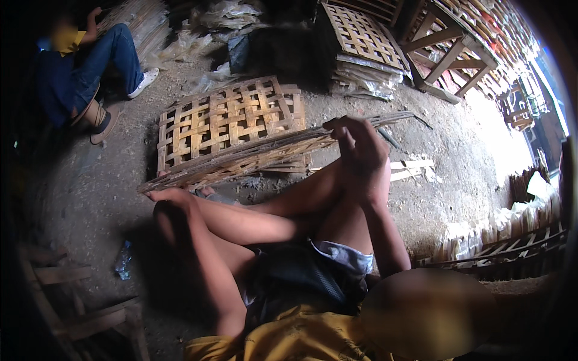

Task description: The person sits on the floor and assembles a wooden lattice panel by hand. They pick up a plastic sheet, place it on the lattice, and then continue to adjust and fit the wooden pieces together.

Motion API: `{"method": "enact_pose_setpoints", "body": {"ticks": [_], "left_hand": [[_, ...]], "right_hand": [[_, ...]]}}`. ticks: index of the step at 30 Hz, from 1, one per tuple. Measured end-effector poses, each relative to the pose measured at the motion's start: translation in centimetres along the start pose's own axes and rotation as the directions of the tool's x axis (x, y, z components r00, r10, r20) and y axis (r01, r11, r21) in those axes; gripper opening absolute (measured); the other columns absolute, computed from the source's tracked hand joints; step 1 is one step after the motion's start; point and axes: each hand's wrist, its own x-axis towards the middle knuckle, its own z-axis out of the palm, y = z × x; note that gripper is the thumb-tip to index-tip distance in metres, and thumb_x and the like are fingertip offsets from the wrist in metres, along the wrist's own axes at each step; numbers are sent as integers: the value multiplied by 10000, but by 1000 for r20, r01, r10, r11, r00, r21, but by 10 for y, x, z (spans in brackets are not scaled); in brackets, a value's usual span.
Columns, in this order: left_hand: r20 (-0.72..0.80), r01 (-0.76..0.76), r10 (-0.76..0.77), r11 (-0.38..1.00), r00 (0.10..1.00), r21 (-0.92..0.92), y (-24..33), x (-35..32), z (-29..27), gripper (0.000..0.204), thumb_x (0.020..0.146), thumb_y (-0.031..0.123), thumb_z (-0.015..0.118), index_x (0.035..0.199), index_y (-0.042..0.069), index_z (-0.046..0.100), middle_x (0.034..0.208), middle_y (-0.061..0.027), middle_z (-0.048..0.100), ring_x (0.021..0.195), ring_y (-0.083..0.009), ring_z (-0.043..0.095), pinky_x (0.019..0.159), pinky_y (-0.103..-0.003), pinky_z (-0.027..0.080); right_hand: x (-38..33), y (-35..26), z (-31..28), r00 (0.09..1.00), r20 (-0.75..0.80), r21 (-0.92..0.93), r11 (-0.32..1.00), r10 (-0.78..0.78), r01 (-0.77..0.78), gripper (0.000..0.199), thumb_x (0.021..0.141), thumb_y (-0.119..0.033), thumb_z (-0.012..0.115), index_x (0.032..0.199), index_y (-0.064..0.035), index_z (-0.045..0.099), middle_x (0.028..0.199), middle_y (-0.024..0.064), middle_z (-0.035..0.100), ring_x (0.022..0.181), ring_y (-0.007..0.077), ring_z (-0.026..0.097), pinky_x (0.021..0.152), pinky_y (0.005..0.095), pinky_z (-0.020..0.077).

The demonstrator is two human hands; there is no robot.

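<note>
Panel, lattice: one, centre of frame, tilted, its edge slanting from lower left to upper right.
Left hand: at the panel's left end, digits on both sides, pinching it.
Right hand: fingers bent over the panel's right part; whether closed on it, cannot tell.
Flat panels: at least two, overlapping on the floor, just above the held panel in frame.
Slats: loose, right of centre.
Stack of panels: upper centre-right, beside a wooden stand.
Co-worker: seated, upper left.
Progress, judged: weave formed on the flat panels and the stack's top; held panel woven at least partly, not set down; its remaining work cannot be told.
</note>
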Motion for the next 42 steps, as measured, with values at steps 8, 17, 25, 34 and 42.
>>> {"method": "enact_pose_setpoints", "body": {"ticks": [8, 17, 25, 34, 42], "left_hand": [[-5, -12, 12, 1000, 1000, 3, -3, -2, 5, 645, 995, 603, 307, 1259, 49, 507, 1203, -180, 586, 982, -324, 619, 768, -509, 548], [269, 111, -94, 993, 959, -46, -2, -5, 14, 879, 976, 747, 178, 1544, 88, 302, 1501, -214, 386, 1361, -387, 432, 1047, -555, 449], [102, 149, -145, 988, 984, -29, 16, -12, 17, 857, 968, 716, 199, 1445, 38, 414, 1416, -209, 468, 1257, -377, 498, 1006, -559, 463], [168, 232, -217, 970, 962, -72, 14, -18, 13, 783, 981, 640, 254, 1322, -10, 526, 1312, -194, 555, 1151, -357, 559, 940, -544, 492], [71, 92, -89, 995, 994, -42, 6, -2, 18, 672, 1007, 566, 308, 1275, -8, 535, 1234, -179, 579, 1131, -344, 567, 888, -497, 515]], "right_hand": [[3, 1, -2, 999, 15, 69, 997, 32, -33, 190, 898, 83, 684, 1059, -18, 696, 952, 114, 754, 888, 232, 764, 772, 317, 571], [8, 0, -10, 999, 7, 72, 997, 39, -39, 166, 886, 83, 690, 1013, -21, 714, 982, 116, 757, 900, 233, 759, 794, 311, 573], [16, 11, -9, 999, -31, 67, 997, -37, 39, 189, 832, 106, 706, 983, -7, 703, 937, 101, 723, 824, 207, 701, 754, 302, 539], [12, 12, -14, 999, -37, 154, 988, 13, -7, 216, 804, 89, 733, 998, 2, 693, 975, 99, 714, 857, 229, 682, 768, 317, 525], [17, 7, -21, 998, -27, -67, 996, -64, 62, 164, 865, 61, 701, 1023, 19, 711, 1167, 124, 646, 1134, 241, 620, 997, 348, 471]]}}
